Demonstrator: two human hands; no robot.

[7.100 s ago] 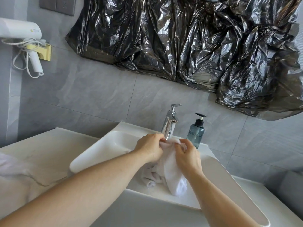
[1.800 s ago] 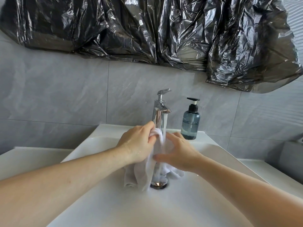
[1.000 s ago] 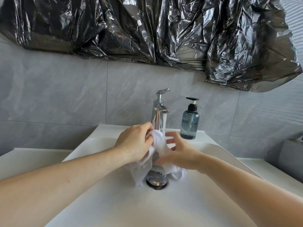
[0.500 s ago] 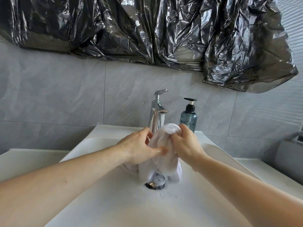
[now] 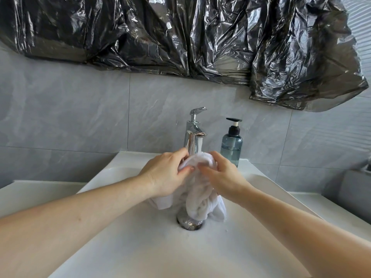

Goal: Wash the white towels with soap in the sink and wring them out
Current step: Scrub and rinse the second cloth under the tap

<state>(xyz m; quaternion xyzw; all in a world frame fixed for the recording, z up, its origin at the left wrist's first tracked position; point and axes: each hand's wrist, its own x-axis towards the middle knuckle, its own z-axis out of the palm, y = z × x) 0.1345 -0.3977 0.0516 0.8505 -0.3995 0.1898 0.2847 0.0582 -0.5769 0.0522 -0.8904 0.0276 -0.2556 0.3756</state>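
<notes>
Two hands work a wet white towel under the running tap, over the drain of a white sink.

Crumpled black plastic sheeting [image 5: 180,37] hangs across the grey tiled wall; below it the white sink [image 5: 140,247] fills the foreground. The white towel [image 5: 198,199] hangs bunched between the hands, long axis roughly upright — top fold under the chrome tap [image 5: 193,137], lower end pointing down onto the drain [image 5: 189,223], partly hiding it. The left hand [image 5: 166,175] curls its fingers round the towel's upper left; the right hand [image 5: 222,177] grips the upper right, fingers bent over the fold. A blue-grey soap bottle [image 5: 231,145] stands just right of the tap — behind the right hand.
</notes>
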